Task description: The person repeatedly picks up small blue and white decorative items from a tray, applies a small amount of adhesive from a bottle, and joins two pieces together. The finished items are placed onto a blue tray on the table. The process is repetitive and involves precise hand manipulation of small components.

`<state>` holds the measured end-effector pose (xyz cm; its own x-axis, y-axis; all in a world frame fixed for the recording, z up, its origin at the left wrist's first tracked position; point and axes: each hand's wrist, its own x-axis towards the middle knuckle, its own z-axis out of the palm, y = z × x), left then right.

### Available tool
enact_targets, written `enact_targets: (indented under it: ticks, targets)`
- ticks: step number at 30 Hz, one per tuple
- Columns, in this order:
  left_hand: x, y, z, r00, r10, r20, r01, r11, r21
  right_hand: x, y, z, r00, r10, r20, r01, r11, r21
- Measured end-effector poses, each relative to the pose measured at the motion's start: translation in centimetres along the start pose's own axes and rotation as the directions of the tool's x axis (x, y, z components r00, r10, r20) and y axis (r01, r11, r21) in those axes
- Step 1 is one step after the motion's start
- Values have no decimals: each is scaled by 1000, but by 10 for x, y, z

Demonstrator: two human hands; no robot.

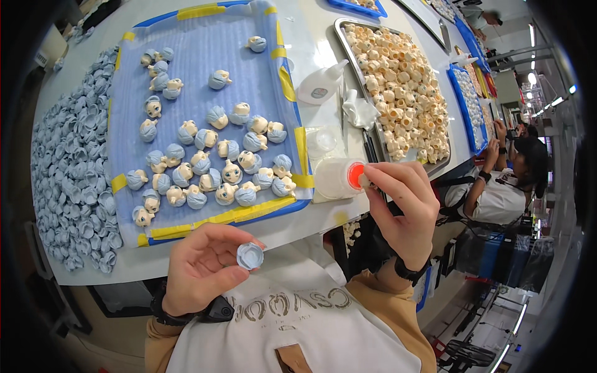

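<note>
My left hand (202, 267) pinches a light-blue, cup-shaped doll hair piece (250, 255) at its edge, with the hollow facing up. To the right, the fingers of my right hand (405, 208) are pinched together at the red mouth of a translucent white bottle (333, 178). A small pale thing sits between those fingertips, too small to name. Beyond my hands lies a blue cloth-lined tray (186, 43) edged with yellow tape. Several doll heads (231, 173) with blue hair rest on it.
A big heap of loose blue hair pieces (74, 168) covers the table's left side. At right, a metal tray (446, 163) holds many hollow cream doll heads. A white squeeze bottle (321, 84) and crumpled white tissue (359, 112) lie between the trays. Another person (507, 183) works farther right.
</note>
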<state>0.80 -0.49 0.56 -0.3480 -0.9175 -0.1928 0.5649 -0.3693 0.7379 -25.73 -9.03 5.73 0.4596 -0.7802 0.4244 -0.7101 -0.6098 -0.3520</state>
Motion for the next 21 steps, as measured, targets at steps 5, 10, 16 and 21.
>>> enact_targets:
  ticks: [5,10,16,21]
  targets:
    - [1,0,1,1000,-6,-14,6,1000,22,-3,0,1,1000,10,-22,-10,1000,10]
    - [3,-2,1,999,46,-3,-46,999,13,-14,3,7,993,41,-114,-36,998,47]
    - [6,0,7,1000,-14,4,14,1000,-26,-24,-18,13,967,-9,-255,75,966,248]
    - [9,1,10,999,-33,36,34,999,-21,-16,-46,37,977,-172,-128,215,797,565]
